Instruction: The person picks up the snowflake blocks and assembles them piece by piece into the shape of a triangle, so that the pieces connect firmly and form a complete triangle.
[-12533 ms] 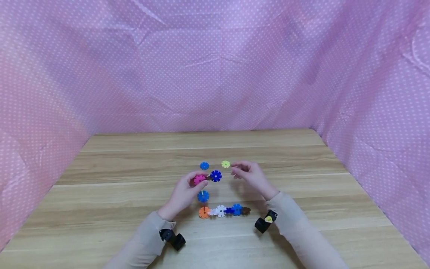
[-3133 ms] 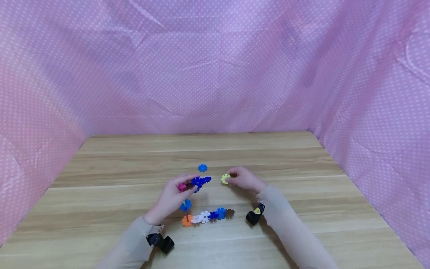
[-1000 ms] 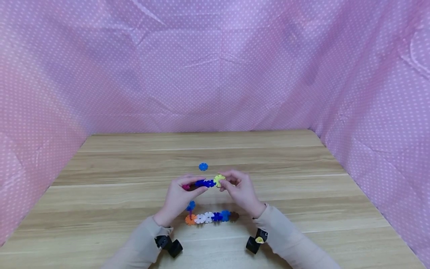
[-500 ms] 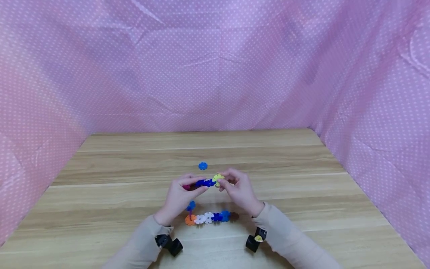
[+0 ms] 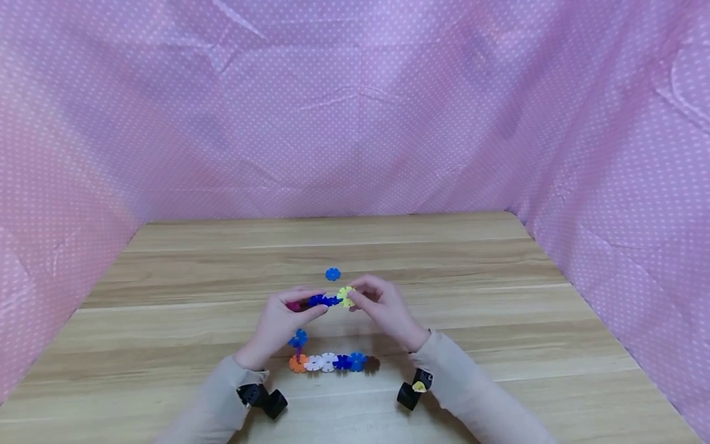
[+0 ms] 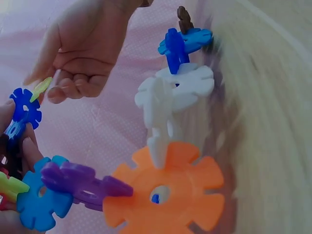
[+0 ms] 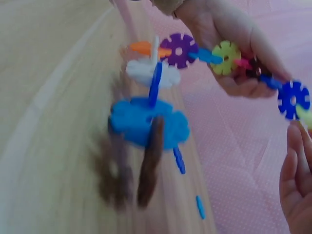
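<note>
In the head view my left hand (image 5: 281,322) holds the upper run of a chain of slotted plastic discs, near a pink disc (image 5: 294,306) and dark blue discs (image 5: 322,300). My right hand (image 5: 388,313) pinches a yellow disc (image 5: 346,296) between thumb and fingers, at the chain's free end. In the right wrist view the yellow disc (image 7: 305,116) meets the edge of a dark blue disc (image 7: 293,100); how deep the slots engage I cannot tell. Lower down, the chain turns at an orange disc (image 5: 298,364) through purple (image 7: 178,50) and light blue (image 6: 45,195) discs.
The chain's lower row rests along the wooden table (image 5: 471,259), with white discs (image 5: 328,362), a blue disc (image 5: 357,361) and a brown disc (image 5: 372,364). One loose blue disc (image 5: 333,274) lies beyond the hands. Pink dotted cloth (image 5: 355,123) surrounds the table.
The yellow disc lay on the table at first; the right hand picked it up and brought it to the chain's dark blue end. A second dark blue disc joined the chain earlier. Both hands shifted slightly left.
</note>
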